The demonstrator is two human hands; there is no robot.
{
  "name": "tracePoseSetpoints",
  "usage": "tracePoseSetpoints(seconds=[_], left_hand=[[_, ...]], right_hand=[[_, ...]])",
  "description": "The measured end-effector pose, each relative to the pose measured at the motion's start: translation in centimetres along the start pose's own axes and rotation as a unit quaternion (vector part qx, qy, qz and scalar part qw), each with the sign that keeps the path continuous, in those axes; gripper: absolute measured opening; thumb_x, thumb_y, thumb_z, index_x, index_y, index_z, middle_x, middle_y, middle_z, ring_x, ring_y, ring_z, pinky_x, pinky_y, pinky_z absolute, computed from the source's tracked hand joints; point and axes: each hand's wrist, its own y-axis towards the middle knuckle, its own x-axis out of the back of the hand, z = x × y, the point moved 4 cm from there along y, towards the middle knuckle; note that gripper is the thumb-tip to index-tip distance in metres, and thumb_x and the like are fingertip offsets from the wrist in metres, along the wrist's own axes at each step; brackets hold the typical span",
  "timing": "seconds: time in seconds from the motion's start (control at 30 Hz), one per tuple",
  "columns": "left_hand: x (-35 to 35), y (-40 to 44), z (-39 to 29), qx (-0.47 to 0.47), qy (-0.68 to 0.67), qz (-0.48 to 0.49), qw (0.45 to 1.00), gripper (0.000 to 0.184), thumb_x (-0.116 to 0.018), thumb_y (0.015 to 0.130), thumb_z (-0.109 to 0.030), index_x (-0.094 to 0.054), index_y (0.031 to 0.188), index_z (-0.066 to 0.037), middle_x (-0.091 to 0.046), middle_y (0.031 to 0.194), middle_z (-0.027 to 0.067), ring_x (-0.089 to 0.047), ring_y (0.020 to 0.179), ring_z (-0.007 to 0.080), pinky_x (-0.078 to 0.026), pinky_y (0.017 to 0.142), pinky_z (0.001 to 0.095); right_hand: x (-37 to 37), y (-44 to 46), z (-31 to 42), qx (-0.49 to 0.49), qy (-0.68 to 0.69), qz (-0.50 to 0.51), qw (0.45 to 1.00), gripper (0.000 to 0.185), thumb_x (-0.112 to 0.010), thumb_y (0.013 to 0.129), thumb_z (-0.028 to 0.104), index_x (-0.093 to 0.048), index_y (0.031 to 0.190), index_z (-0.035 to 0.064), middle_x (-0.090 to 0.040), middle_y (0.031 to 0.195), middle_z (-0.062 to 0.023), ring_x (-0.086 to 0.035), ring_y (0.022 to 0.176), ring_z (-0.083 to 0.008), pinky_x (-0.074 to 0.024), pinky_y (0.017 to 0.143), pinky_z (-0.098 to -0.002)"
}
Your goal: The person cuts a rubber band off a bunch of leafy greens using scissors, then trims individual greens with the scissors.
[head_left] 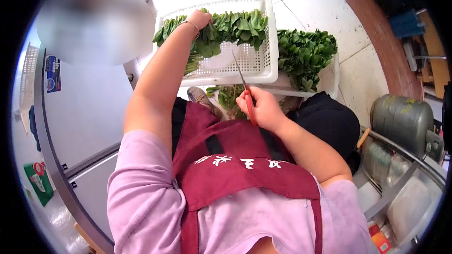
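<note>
My left hand [199, 19] reaches into a white plastic basket [271, 56], its fingers closed on a bunch of leafy greens [211, 47]. More greens [242, 26] lie in a row along the basket's far side, leaves hanging toward its perforated bottom. Scissors [249, 106] with red handles are gripped in my right hand [263, 106], just outside the basket's near edge. Their blades point up and away, over the basket. How far the blades stand apart is hard to see. Loose stems and leaves [228, 99] lie below the basket, between my feet.
A second white crate [335, 77] right of the basket holds a heap of dark leafy greens [306, 56]. At the left stands a white cabinet [89, 113]. On the right are a grey gas cylinder [402, 120] and a metal rack [400, 146] with plastic bags.
</note>
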Motion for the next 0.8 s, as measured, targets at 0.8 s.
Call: tracePoseSetpoints(seconds=[0.8], left_hand=[[9.3,-24.7,-17.5,-0.465,-0.727,0.213,0.458,0.046,-0.043,0.09,-0.043,-0.05,0.117,-0.006,-0.044,0.121,0.0081,-0.044,0.092,0.0223,-0.037,0.079,0.0348]], right_hand=[[-0.1,1.3,-0.9,-0.029,-0.039,0.021,0.999,0.027,-0.061,0.085,0.027,-0.059,0.088,0.0005,-0.061,0.074,-0.0185,-0.061,0.067,-0.029,-0.0471,0.065,-0.0366]])
